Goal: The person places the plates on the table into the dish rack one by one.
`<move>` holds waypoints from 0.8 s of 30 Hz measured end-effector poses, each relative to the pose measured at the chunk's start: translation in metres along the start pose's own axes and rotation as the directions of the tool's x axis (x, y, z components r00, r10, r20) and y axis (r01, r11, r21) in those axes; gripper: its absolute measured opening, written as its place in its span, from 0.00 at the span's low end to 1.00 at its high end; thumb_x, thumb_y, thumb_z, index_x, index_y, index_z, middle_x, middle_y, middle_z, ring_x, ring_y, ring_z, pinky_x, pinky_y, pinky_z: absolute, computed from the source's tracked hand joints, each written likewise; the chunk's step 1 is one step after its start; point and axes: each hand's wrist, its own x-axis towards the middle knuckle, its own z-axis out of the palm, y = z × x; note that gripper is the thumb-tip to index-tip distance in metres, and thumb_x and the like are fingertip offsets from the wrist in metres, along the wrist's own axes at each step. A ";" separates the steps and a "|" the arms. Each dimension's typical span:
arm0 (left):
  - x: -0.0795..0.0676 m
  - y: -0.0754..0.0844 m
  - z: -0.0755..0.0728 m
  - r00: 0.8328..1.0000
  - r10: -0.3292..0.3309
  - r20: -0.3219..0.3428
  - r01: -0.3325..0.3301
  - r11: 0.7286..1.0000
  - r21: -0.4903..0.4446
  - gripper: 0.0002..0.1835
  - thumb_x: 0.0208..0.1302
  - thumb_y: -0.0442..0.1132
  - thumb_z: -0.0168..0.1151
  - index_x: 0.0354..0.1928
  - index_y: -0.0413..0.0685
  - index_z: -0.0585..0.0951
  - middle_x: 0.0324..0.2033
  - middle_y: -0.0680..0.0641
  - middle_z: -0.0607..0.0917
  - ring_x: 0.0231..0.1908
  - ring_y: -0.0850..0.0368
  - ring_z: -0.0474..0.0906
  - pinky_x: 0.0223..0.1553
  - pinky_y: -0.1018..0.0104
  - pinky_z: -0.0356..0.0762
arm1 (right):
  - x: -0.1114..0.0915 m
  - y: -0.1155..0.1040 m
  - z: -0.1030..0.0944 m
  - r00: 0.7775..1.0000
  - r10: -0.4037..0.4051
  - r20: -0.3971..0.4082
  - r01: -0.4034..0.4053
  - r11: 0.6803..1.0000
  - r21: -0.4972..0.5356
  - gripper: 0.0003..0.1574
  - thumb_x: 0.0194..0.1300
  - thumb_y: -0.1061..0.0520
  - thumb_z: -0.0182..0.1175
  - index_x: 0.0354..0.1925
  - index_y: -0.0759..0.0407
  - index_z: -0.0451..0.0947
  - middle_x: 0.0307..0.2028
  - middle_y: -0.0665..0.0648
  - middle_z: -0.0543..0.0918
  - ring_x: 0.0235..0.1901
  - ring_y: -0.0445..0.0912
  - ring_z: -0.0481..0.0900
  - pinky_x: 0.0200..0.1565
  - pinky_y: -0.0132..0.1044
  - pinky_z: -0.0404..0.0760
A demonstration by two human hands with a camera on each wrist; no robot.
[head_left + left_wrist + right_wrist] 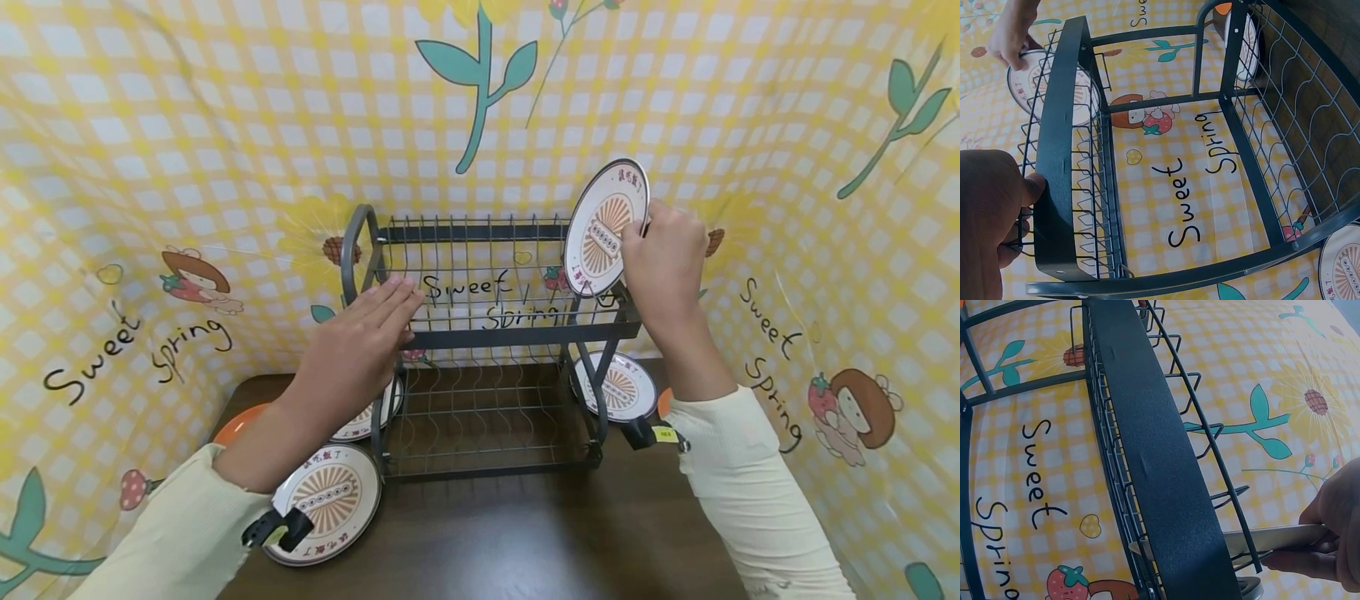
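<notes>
While the right hand (667, 258) pinches a white plate (597, 221) by its right edge, thumb on the printed face, the left hand (360, 333) lies with fingers extended and together over the left end of the upper tier of a dark metal rack (510, 335), holding nothing up. The gripped plate stands tilted at the tier's right end, its lower edge down among the wires behind the front bar; whether it bears fully on them cannot be told. Setting it well would mean lining the rim up with one gap, lowering it straight, and letting the wires take its weight before the fingers loosen, with light pressure from the left hand to steady the frame. Below, on the brown table (480, 542), similar plates lie to the rack's left, one in front (330, 500) and one partly hidden (366, 425), and another (618, 387) lies by its right legs. Orange items show in part at the far left (238, 422) and beside the right sleeve (705, 412). Red Chinese characters on the plate rims appear to read 該吃飯了; the small central lettering is illegible. "Sweet Spring" repeats in black across the yellow checked cloth (225, 125) behind. No brand can be made out.
</notes>
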 end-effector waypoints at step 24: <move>0.002 0.002 -0.002 1.000 -0.008 0.008 0.008 1.000 0.018 0.25 0.63 0.34 0.62 0.63 0.38 0.74 0.61 0.39 0.76 0.63 0.45 0.73 0.66 0.53 0.69 | 0.000 0.002 -0.006 0.998 0.031 0.052 -0.034 0.997 0.063 0.13 0.64 0.61 0.54 0.29 0.70 0.80 0.21 0.66 0.80 0.25 0.58 0.75 0.25 0.42 0.65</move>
